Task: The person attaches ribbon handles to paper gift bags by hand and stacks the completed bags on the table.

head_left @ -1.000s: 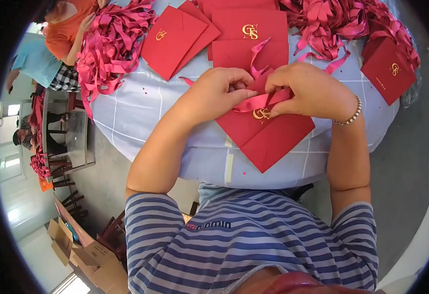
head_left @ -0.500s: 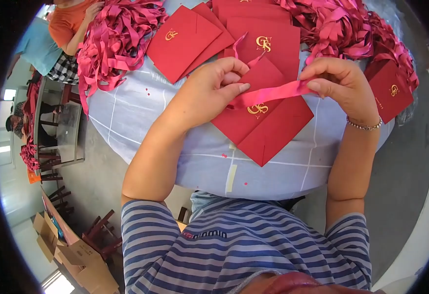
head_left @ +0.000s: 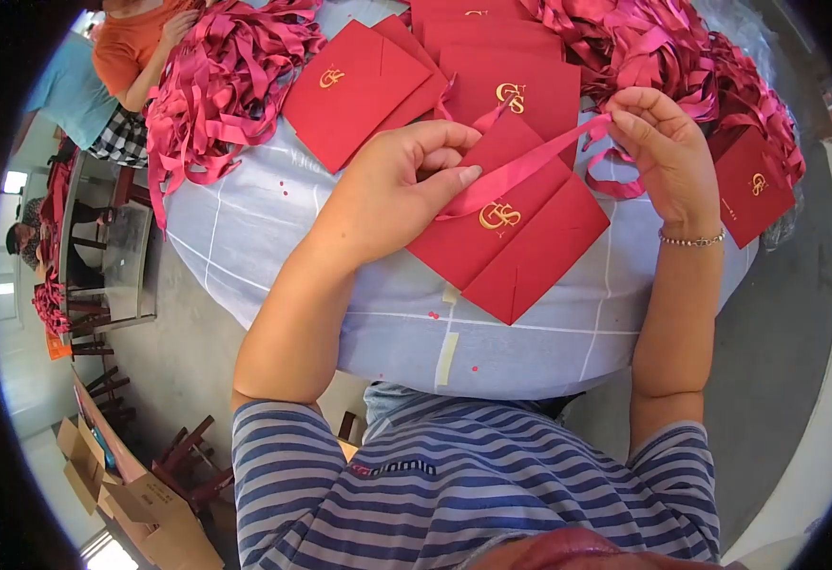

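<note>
A pink satin ribbon (head_left: 535, 163) stretches slantwise between my hands. My left hand (head_left: 404, 180) is closed on its lower left end, thumb and fingers pinched close to a red envelope (head_left: 554, 223) with a gold monogram. Higher up, my right hand (head_left: 658, 152) pinches the other stretch of ribbon between thumb and fingertips, and a loose loop hangs below it. The monogrammed envelope lies tilted on the cloth under the ribbon, a slit showing near its lower corner.
More red envelopes (head_left: 354, 90) overlap on the table cloth (head_left: 273, 256). Heaps of ribbon (head_left: 216, 95) lie at the left and back right. One envelope (head_left: 756, 180) rests at the right edge. People sit at the upper left; cardboard boxes (head_left: 154, 513) stand lower left.
My right hand has risen, drawing the ribbon from nearly level to a steeper slant, and a loose loop now shows beneath it. My left hand has stayed nearly in place.
</note>
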`<control>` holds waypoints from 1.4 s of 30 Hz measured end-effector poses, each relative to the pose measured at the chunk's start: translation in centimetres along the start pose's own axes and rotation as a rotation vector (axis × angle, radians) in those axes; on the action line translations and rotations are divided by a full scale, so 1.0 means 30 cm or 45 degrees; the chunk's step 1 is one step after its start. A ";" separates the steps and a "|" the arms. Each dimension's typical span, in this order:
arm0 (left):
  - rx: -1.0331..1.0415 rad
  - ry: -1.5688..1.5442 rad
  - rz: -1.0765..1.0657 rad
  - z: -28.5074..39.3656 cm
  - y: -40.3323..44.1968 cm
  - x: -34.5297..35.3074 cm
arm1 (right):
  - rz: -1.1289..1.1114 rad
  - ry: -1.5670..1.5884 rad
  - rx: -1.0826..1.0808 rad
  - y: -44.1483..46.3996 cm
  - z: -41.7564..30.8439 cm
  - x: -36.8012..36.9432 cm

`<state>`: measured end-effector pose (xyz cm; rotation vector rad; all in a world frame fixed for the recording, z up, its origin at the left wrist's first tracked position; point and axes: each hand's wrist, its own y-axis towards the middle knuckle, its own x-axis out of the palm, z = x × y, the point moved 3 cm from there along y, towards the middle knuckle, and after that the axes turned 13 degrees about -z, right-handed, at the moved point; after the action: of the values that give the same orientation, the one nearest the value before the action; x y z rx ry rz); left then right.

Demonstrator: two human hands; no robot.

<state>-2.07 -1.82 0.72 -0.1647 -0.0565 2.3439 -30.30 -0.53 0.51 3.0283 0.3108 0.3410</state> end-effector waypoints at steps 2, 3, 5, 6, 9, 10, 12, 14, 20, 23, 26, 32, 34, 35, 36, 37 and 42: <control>-0.016 -0.005 0.022 -0.001 0.000 -0.002 | -0.050 0.043 -0.156 0.012 0.015 0.000; -0.026 0.007 0.012 -0.003 0.002 -0.003 | -0.053 0.042 -0.155 0.013 0.011 0.012; -0.034 0.017 0.006 -0.006 0.003 -0.005 | -0.111 0.308 -0.154 0.011 0.004 0.052; -0.014 0.033 0.001 -0.006 0.002 -0.006 | -0.114 0.306 -0.152 0.012 0.009 0.059; 0.018 0.041 -0.007 -0.007 0.003 -0.005 | -0.243 0.620 -0.174 0.017 0.017 0.089; 0.027 0.033 -0.013 -0.008 0.004 -0.003 | -0.277 0.711 -0.135 0.017 0.012 0.107; 0.038 -0.001 -0.018 -0.010 0.007 -0.001 | -0.309 0.802 -0.094 0.014 0.019 0.123; 0.049 -0.034 -0.025 -0.012 0.008 0.001 | -0.335 0.722 -0.048 0.007 0.040 0.128; 0.038 0.090 -0.016 -0.014 0.004 0.007 | -0.265 -0.847 -0.165 -0.045 -0.009 0.294; 0.016 0.132 -0.012 -0.013 0.003 0.008 | -0.264 -1.143 -0.380 -0.043 0.002 0.329; -0.040 0.208 -0.034 0.001 -0.004 0.017 | -0.244 -1.230 -0.384 -0.042 0.010 0.327; -0.012 0.325 0.015 0.005 -0.011 0.026 | -0.239 -1.315 -0.360 -0.042 0.014 0.341; -0.002 0.289 0.033 0.006 -0.012 0.027 | -0.210 -1.354 -0.351 -0.043 0.015 0.354; -0.002 0.289 0.032 0.010 -0.013 0.028 | -0.207 -1.383 -0.357 -0.043 0.017 0.358; -0.017 0.362 0.033 0.016 -0.015 0.029 | -0.205 -1.412 -0.364 -0.044 0.017 0.361; -0.032 0.435 0.035 0.020 -0.017 0.030 | -0.204 -1.413 -0.365 -0.046 0.015 0.361; 0.143 0.640 0.104 0.031 -0.022 0.049 | -0.213 -1.478 -0.301 -0.053 0.013 0.376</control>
<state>-2.76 -0.31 1.54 -0.7032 0.3323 2.3117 -19.76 3.35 2.35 2.4092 0.3556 -1.2248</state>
